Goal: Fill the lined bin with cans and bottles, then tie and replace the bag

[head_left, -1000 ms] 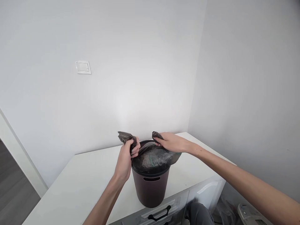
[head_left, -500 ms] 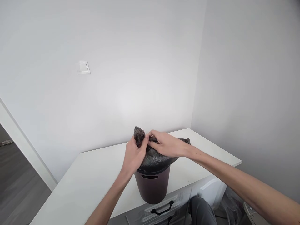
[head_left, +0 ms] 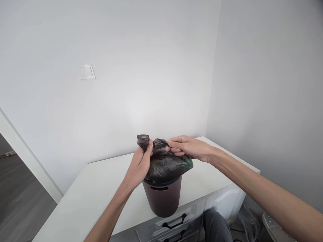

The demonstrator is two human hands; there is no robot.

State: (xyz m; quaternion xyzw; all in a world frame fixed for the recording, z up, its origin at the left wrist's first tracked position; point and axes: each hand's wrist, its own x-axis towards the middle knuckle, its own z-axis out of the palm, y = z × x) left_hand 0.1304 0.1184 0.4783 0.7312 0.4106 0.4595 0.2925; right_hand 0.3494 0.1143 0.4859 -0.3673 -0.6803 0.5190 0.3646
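A dark translucent garbage bag (head_left: 168,167) bulges above the rim of a dark purple trash can (head_left: 163,200), which stands upright on the white countertop (head_left: 108,188). My left hand (head_left: 141,162) grips a gathered part of the bag at its left, with a crumpled end sticking up past the thumb. My right hand (head_left: 189,147) pinches another strip of the bag between thumb and fingers. A twisted length of plastic stretches between the two hands. Something greenish shows through the bag on its right side. The bag's lower part is hidden inside the can.
Below the counter's front edge are drawers with black handles (head_left: 174,222). A light switch (head_left: 87,72) is on the back wall. My knee (head_left: 217,227) is at the bottom, with clear plastic (head_left: 248,222) and a pale appliance (head_left: 274,227) to its right.
My right hand has moved right, away from my left hand, drawing out a strip of the bag between them. My left hand has shifted slightly left.
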